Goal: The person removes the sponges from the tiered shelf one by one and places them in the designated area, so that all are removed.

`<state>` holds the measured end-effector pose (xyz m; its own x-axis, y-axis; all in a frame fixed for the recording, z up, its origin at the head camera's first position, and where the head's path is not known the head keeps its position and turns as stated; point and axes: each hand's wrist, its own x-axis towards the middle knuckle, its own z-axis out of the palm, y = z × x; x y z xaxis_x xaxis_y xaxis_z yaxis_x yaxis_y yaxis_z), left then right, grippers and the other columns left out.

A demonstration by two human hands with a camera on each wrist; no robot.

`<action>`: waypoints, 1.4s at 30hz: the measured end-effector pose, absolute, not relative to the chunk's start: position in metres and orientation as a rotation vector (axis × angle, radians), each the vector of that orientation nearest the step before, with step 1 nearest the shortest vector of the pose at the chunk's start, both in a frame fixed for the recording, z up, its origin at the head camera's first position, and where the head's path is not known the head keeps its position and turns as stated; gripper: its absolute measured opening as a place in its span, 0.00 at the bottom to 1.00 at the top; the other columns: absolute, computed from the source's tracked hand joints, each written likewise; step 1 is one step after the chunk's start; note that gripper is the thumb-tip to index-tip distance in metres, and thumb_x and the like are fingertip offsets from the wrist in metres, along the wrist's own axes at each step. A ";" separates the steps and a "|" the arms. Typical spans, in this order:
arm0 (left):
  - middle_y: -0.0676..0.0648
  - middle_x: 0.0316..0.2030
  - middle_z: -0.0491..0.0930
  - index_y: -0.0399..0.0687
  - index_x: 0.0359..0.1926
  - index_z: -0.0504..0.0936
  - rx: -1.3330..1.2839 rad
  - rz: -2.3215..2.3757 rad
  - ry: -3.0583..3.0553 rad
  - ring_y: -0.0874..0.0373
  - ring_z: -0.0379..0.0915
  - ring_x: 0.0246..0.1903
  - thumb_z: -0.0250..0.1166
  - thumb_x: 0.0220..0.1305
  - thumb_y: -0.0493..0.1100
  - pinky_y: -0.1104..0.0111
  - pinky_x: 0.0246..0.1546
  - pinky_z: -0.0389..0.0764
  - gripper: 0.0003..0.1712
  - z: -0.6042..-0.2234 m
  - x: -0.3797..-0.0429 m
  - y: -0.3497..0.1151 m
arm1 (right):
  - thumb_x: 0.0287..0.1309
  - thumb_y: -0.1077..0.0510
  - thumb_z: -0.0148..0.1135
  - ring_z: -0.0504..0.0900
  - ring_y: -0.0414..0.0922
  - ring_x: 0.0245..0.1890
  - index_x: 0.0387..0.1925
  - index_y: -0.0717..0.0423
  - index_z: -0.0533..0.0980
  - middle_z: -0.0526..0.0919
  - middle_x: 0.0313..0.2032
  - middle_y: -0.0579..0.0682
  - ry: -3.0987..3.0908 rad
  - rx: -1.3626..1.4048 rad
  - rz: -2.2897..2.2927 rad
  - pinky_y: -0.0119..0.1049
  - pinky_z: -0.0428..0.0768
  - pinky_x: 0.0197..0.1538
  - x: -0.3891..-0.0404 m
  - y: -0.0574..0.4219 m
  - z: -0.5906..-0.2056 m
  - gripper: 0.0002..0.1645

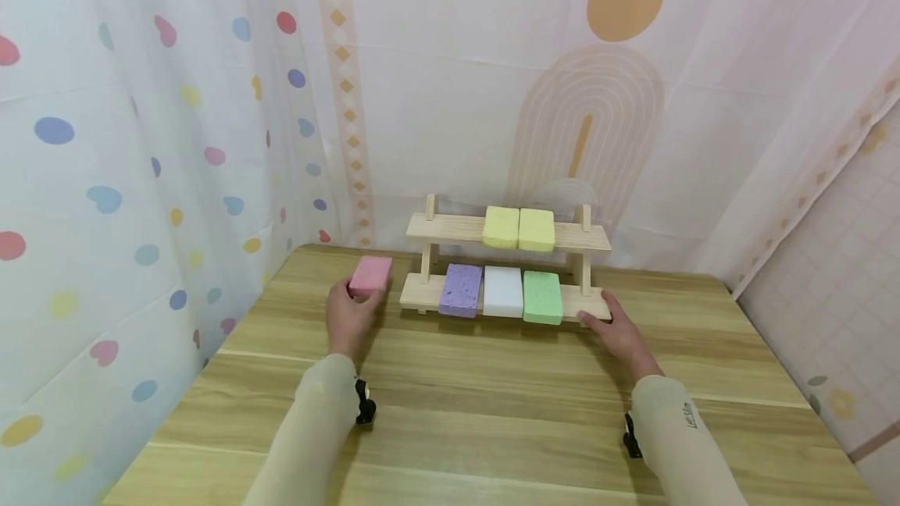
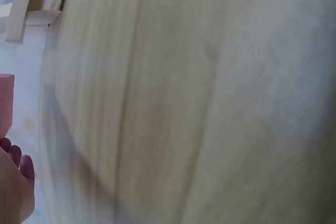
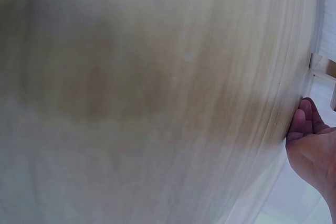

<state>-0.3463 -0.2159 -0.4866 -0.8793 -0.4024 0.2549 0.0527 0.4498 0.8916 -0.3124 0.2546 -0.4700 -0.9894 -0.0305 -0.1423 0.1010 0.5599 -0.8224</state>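
My left hand (image 1: 349, 321) holds a pink sponge block (image 1: 370, 275) between thumb and fingers, left of a two-tier wooden shelf (image 1: 450, 229). In the left wrist view, the block's edge (image 2: 5, 103) shows above the curled fingertips. My right hand (image 1: 622, 334) grips the right end of the lower tier, thumb at the front edge and fingers round the end. A purple sponge (image 1: 461, 290), a white sponge (image 1: 502, 292) and a green sponge (image 1: 543, 297) stand side by side on the lower tier. Two yellow sponges, one left (image 1: 501, 227) and one right (image 1: 537, 230), sit together on the upper tier.
The shelf stands near the back of a wood-grain table (image 1: 492, 412). Behind the table hangs a patterned curtain (image 1: 450, 100), with a dotted curtain (image 1: 141, 178) along the left side. Black wrist straps show at the left cuff (image 1: 364, 403) and right cuff (image 1: 631, 437).
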 end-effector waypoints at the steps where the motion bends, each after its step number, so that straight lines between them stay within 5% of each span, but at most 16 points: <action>1: 0.36 0.52 0.76 0.31 0.60 0.72 0.294 -1.410 -2.283 0.45 0.72 0.51 0.72 0.58 0.50 0.54 0.54 0.73 0.37 -0.487 -0.346 -0.216 | 0.68 0.33 0.52 0.41 0.67 0.74 0.79 0.51 0.32 0.39 0.75 0.69 2.650 0.059 -1.408 0.64 0.48 0.70 -0.313 0.255 -0.470 0.57; 25: 0.30 0.52 0.76 0.27 0.59 0.72 0.310 -1.286 -2.458 0.39 0.73 0.52 0.69 0.59 0.49 0.49 0.55 0.72 0.36 -0.494 -0.337 -0.220 | 0.69 0.33 0.51 0.40 0.68 0.73 0.78 0.53 0.32 0.39 0.75 0.70 2.650 0.058 -1.407 0.65 0.48 0.69 -0.309 0.252 -0.470 0.56; 42: 0.27 0.57 0.66 0.24 0.67 0.62 0.334 -1.247 -2.562 0.35 0.60 0.58 0.66 0.61 0.52 0.46 0.61 0.64 0.45 -0.495 -0.336 -0.223 | 0.67 0.31 0.52 0.40 0.68 0.73 0.79 0.51 0.32 0.39 0.75 0.70 2.657 0.058 -1.403 0.65 0.47 0.69 -0.310 0.253 -0.470 0.58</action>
